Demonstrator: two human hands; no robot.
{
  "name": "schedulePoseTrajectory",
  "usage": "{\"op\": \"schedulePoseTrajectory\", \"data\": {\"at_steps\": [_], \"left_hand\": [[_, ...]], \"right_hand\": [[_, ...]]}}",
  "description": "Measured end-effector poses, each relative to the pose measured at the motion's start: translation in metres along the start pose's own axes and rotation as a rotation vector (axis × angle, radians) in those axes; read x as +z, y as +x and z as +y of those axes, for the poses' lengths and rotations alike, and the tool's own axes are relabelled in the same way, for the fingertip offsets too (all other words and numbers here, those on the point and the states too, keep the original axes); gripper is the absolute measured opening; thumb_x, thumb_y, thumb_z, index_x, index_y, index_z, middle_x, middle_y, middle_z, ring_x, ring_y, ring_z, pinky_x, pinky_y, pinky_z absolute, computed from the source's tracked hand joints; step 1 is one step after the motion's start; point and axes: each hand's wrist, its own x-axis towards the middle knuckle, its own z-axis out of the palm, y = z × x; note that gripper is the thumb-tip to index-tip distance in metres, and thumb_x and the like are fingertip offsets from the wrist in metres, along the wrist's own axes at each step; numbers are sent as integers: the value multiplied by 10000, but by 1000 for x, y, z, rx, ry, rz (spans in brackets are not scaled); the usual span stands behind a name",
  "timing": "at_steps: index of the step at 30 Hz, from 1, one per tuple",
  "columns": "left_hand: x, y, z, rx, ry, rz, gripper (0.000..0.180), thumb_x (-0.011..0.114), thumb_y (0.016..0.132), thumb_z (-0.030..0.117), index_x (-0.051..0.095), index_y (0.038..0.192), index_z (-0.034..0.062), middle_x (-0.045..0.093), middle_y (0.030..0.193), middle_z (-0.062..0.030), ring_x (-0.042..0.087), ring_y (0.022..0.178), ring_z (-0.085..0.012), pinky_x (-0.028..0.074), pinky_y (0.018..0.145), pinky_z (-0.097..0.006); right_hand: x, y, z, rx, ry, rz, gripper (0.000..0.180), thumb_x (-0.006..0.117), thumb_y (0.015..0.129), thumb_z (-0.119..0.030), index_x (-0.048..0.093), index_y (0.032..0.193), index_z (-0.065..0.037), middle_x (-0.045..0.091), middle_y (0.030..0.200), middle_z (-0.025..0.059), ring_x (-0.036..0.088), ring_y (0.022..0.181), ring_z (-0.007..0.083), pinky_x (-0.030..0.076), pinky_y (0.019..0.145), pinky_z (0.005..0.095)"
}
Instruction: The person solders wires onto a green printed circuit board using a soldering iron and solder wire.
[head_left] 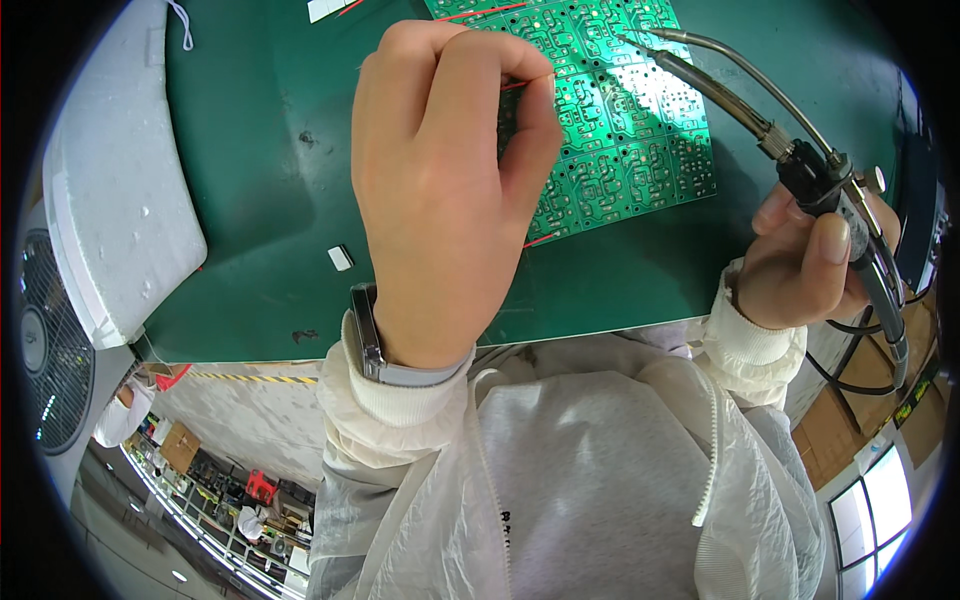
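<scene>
A green circuit board, made of several repeated sections, lies on the green work surface. My left hand is over the board's left part, thumb and forefinger pinched on a thin red wire. More red wire shows at the board's upper left, and another red wire sticks out at its near edge. My right hand grips a soldering iron with a curved metal feed tube alongside. The iron's tip points left above the board's upper part; whether it touches cannot be told.
A white foam piece lies at the left, with a grey fan beside it. A small white block sits left of my wrist; another white piece is at the far edge. Black cables hang at the right near cardboard.
</scene>
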Motion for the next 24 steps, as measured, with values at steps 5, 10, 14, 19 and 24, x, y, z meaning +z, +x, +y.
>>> {"op": "schedulePoseTrajectory", "data": {"at_steps": [5,10,14,19,24], "left_hand": [[-19,5,20,-24,-7,-146,143,446,838,19,514,963,14,522,815,-65,511,728,-115,399,657,-227],[-29,-11,20,-161,-111,-25,218,341,888,32,375,1096,-21,545,835,-113,452,686,-95,365,625,-212],[-29,-16,26,-310,-376,35,206,352,898,75,370,1086,-10,578,870,-145,384,625,-78,335,578,-192],[-46,-15,9,-583,-590,114,257,375,895,104,368,1113,-32,557,958,-164,352,657,-95,337,638,-218],[-64,-18,-2,-623,-448,99,177,428,876,113,459,1018,12,559,932,-92,411,679,-85,354,625,-209]], "right_hand": [[-4,2,2,0,34,14,337,614,742,-168,452,955,37,537,606,137,488,422,160,409,421,245],[-2,-2,-7,106,3,83,340,622,735,-166,450,947,36,537,617,132,505,441,152,418,426,230],[-8,-5,-6,95,8,29,335,626,736,-163,451,942,35,534,628,127,517,458,139,422,432,215],[-10,-6,-7,131,41,34,324,626,737,-144,449,941,36,535,663,118,524,478,125,428,450,205],[-8,-5,-9,132,51,23,324,629,734,-140,452,939,37,541,669,120,527,487,126,435,459,209]]}}
